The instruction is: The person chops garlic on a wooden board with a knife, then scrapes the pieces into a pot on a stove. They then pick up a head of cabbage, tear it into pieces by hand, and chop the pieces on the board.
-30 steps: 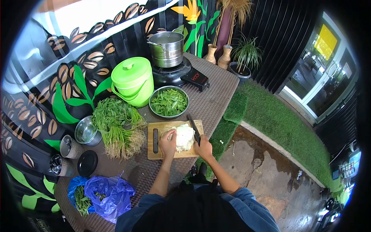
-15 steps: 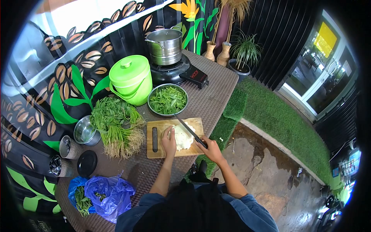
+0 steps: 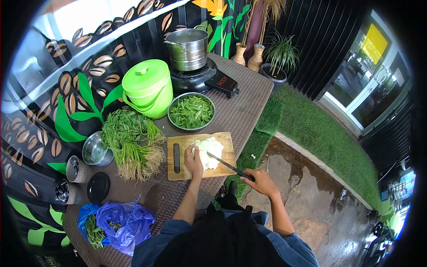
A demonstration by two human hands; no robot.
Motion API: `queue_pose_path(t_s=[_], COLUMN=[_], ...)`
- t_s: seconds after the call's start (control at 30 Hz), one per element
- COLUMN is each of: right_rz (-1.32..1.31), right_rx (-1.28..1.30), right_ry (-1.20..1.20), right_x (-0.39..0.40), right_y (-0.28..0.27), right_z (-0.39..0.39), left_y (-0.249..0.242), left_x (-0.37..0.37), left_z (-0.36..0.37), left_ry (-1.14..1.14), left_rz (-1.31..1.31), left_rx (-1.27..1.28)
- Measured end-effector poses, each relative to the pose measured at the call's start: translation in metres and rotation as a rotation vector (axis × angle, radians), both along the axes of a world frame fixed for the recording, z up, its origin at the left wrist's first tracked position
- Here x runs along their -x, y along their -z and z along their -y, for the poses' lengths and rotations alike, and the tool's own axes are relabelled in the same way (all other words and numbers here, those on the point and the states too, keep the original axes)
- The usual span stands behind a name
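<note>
A pale wooden cutting board [image 3: 227, 171] lies near the table's edge, bearing a lumpy white piece of food [image 3: 212, 147] whose kind I cannot make out. My left hand [image 3: 194, 164] steadies the food from its left side, fingers bent against it. In my right hand [image 3: 262, 182] is the black handle of a knife [image 3: 227, 164]. The blade points up and left, its tip over the white food; whether it has cut in is hard to see. Just behind the board stands a metal bowl [image 3: 214, 117] of green leaves [image 3: 192, 112].
Left of the board lies a rooted bunch of greens [image 3: 133, 142], beside a steel bowl [image 3: 97, 151]. Behind are a green lidded bucket [image 3: 149, 89] and a pot [image 3: 189, 49] on a stove [image 3: 191, 80]. Plastic bags [image 3: 124, 227] sit front left.
My right hand has moved right and down, drawing the knife back so its tip is now over the white food. My left hand stays on the food.
</note>
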State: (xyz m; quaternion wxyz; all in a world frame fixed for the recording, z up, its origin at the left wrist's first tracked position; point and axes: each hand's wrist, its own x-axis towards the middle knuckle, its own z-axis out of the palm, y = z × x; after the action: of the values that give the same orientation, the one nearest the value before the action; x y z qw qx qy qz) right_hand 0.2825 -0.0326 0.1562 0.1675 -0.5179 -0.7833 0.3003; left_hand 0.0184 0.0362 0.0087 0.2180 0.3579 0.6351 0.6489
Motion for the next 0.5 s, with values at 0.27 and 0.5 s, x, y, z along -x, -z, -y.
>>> queue_pose_path(t_s=[0.27, 0.5], right_rz=[-0.007, -0.021], right_rx=[0.0, 0.046], right_ry=[0.001, -0.013], right_x=[0.0048, 0.0103], right_y=[0.0002, 0.0006], right_z=[0.0033, 0.007], left_y=[0.0037, -0.0007], left_x=[-0.0008, -0.001], left_z=[0.0035, 0.0066], left_ry=[-0.012, -0.016], left_rz=[-0.012, 0.014], left_rx=[-0.013, -0.017])
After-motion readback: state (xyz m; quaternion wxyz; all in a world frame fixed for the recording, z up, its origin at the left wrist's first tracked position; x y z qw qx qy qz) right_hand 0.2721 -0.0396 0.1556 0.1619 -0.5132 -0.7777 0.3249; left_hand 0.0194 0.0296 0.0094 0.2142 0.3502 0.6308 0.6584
